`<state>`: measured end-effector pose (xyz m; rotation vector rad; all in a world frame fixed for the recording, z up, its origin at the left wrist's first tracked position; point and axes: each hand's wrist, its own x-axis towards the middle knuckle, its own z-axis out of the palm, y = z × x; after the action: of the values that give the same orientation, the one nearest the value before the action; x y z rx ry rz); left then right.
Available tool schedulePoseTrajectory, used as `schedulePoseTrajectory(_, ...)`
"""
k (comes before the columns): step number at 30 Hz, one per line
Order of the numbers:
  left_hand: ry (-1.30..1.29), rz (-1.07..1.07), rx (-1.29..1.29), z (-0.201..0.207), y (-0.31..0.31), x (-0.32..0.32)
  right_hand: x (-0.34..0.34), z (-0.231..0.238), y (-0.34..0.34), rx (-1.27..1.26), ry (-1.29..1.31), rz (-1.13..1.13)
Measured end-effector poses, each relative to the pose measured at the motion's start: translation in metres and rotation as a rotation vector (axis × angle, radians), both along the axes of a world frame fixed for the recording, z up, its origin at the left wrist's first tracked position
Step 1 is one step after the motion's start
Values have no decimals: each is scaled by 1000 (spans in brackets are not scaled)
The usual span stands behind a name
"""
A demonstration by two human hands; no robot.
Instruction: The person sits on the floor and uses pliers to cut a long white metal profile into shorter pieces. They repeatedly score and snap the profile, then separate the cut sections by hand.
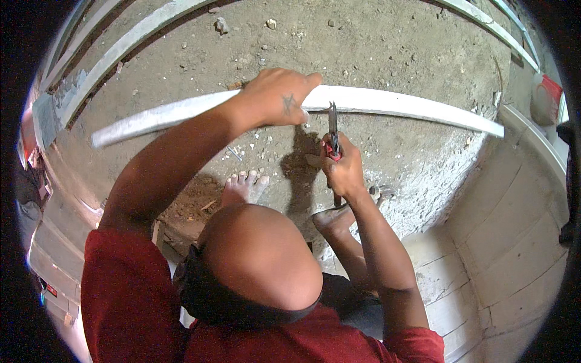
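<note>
A long white bar [399,101] lies crosswise over the dirt in front of me, and looks bowed in this view. My left hand [272,100] is closed around it left of its middle, thumb on the near edge and fingers over the top. Just to the right, my right hand [346,169] is wrapped round a dark metal tool [333,124] with a forked tip and red at the grip. That tip points away from me and overlaps the bar's near edge; whether it touches cannot be told. A handle end shows below my right fist. The tool's exact kind is unclear.
My bare feet [245,184] are on the ground close to the bar. More pale bars [133,36] stretch across the far left and far right. Whitish rubble [417,181] borders a block wall [514,224] on the right. Small stones [271,24] dot the dirt.
</note>
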<state>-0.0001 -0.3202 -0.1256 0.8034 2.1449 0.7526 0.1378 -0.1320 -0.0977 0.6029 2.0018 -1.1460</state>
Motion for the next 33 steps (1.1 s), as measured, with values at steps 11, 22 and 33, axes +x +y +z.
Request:
schedulePoseTrajectory(11,-388,184,31,-7,-19,14,7,-7,-7,30,5,66)
schedulePoseTrajectory(22,-421,146,-188,-8,-20,35,28,8,-15,20,-109,25)
schedulePoseTrajectory(33,-403,121,-114,2,-22,38,26,22,-16,-17,-181,-14)
